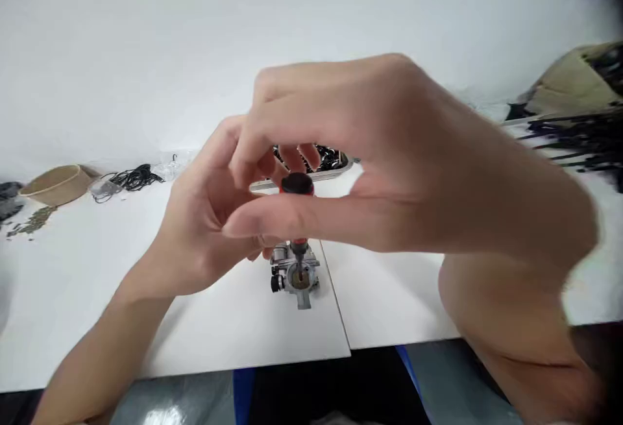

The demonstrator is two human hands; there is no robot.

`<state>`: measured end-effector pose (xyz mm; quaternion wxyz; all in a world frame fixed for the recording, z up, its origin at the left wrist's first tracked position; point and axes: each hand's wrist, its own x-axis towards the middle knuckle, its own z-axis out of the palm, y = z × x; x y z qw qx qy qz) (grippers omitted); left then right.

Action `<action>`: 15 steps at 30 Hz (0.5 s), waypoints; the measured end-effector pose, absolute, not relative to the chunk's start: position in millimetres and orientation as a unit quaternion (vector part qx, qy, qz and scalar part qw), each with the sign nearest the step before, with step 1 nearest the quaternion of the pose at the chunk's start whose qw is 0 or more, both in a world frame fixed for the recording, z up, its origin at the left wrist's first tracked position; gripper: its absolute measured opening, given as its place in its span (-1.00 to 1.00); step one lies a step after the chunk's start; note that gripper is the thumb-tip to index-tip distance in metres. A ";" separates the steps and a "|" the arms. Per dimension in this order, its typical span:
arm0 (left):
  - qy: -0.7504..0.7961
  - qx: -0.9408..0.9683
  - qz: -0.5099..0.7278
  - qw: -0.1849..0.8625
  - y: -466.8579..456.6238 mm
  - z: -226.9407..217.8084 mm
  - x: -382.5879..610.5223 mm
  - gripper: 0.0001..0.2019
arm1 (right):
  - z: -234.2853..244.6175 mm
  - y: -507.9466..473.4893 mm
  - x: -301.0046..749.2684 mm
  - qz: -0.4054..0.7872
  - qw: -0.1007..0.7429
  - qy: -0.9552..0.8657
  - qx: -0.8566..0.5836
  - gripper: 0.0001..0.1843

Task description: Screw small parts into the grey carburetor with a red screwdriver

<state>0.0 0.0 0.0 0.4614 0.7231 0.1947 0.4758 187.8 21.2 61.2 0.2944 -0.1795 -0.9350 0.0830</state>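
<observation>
A screwdriver (297, 183) with a black-topped red handle stands upright, its tip down in the round bore of a metal carburetor (304, 298) on the white table. My left hand (204, 217) is curled at the handle from the left; its fingertips are partly hidden behind my right thumb, but it seems to grip the handle. Nearest the camera, my right hand (350, 133) arches over the handle's top, thumb crossing in front of it. A wide gap shows between right thumb and index finger, and the handle's top appears within that gap.
Behind the hands lies a tray (333, 169) of dark small parts. At left are a tan container (61, 185), small brass-coloured pieces (39, 218) and black cords (139, 177). A tan sack (572, 84) and dark slender parts (584, 139) lie at right. A seam (335, 295) crosses the table.
</observation>
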 end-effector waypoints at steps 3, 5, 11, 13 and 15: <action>0.227 0.729 0.454 0.458 2.1 8.1 0.4 -0.50 | 69.1 37.3 206.9 0.111 0.259 -0.954 -0.101 -0.77; 0.240 0.728 0.449 0.459 2.7 10.0 0.7 -0.46 | 72.3 45.4 215.9 0.133 0.230 -0.961 -0.078 -0.77; 0.247 0.726 0.436 0.470 0.8 6.8 1.5 -0.42 | 72.1 45.5 221.4 0.231 0.217 -0.931 -0.180 -0.71; 0.245 0.725 0.439 0.470 0.4 6.2 1.8 -0.41 | 71.7 44.0 221.7 0.238 0.218 -0.931 -0.172 -0.75; 0.241 0.725 0.442 0.471 0.9 6.4 2.1 -0.42 | 72.0 44.9 222.6 0.220 0.209 -0.941 -0.147 -0.78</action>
